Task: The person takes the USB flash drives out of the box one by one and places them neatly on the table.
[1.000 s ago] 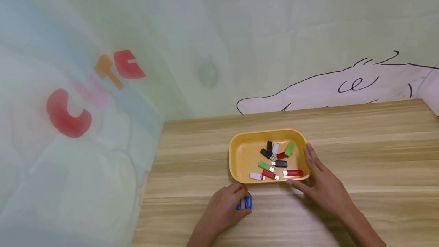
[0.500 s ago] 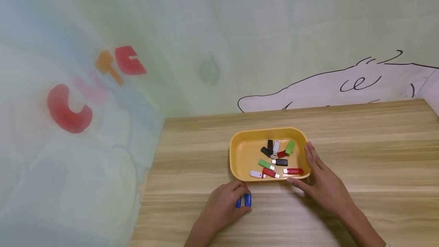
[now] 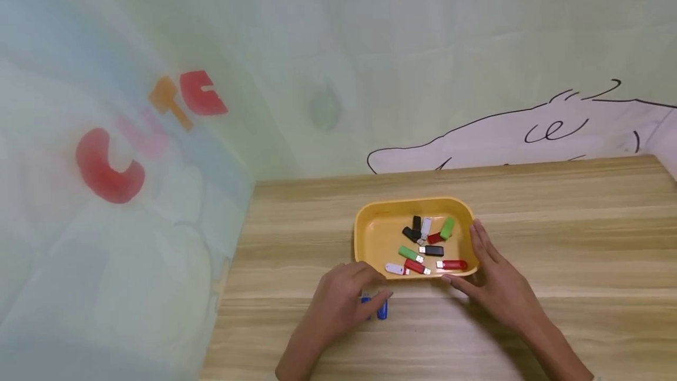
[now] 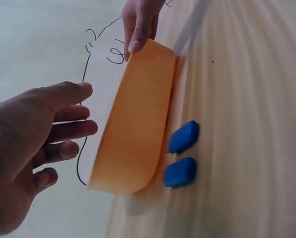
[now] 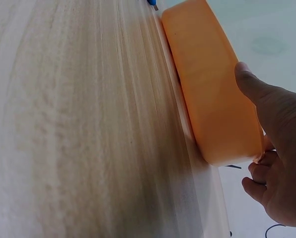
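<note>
My left hand [image 3: 338, 301] hovers at the tray's front left corner with its fingers spread and nothing in its grasp. Below it two blue USB sticks [image 4: 180, 172] lie side by side on the table, close in front of the tray; in the head view the thumb and fingers partly cover one. My right hand [image 3: 505, 296] holds the front right corner of the yellow tray [image 3: 378, 240], thumb at the front wall and fingers along the right end. Inside the tray lie several USB sticks, among them a green one [image 3: 408, 253], a black one [image 3: 433, 250] and a red one [image 3: 453, 264].
The wood-grain table [image 3: 582, 234] reaches back to a pale printed curtain [image 3: 423, 63] with a cartoon outline. Another curtain [image 3: 174, 222] with coloured letters hangs along the left edge of the table.
My left hand has let go of the two blue USB sticks, its fingers spreading and moving up toward the tray's rim. The sticks stay on the table; the right hand has not moved.
</note>
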{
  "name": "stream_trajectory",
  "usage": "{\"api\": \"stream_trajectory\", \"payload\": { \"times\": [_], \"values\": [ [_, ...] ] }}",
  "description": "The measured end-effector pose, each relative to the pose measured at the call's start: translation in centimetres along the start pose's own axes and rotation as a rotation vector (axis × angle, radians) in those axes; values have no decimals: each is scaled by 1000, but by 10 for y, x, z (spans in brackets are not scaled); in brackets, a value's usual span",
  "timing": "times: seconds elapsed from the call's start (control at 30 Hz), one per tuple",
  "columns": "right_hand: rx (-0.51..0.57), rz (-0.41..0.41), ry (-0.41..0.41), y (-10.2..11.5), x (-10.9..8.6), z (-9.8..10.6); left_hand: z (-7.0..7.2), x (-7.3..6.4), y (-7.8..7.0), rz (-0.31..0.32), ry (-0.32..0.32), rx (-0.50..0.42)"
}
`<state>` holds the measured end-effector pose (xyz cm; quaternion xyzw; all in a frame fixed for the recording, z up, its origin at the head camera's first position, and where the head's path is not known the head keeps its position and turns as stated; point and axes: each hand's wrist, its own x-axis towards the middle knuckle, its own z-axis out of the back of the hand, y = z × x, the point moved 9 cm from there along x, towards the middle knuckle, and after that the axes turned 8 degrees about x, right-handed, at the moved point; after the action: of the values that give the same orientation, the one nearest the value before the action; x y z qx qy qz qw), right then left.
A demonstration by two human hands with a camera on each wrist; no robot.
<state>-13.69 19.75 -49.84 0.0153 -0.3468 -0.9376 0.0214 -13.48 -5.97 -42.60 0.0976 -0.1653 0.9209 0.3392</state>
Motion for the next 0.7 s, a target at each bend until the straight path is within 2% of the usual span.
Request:
{"api": "stream_trajectory", "payload": {
  "times": [0.1, 0.23, 0.43, 0.57, 0.7],
  "values": [
    [-2, 7, -3, 0, -2, -2, 3, 7, 2, 8, -21, 0],
    [-12, 22, -13, 0, -3, -2, 6, 17, 4, 39, -11, 35],
    [-19, 33, -34, 1, -2, 1, 5, 35, 9, 108, 57, 130],
    [-17, 31, -36, 2, -2, 2, 0, 44, 13, 141, 105, 126],
    [-16, 32, -34, 2, -1, 2, -5, 54, 16, 142, 135, 127]
  ]
}}
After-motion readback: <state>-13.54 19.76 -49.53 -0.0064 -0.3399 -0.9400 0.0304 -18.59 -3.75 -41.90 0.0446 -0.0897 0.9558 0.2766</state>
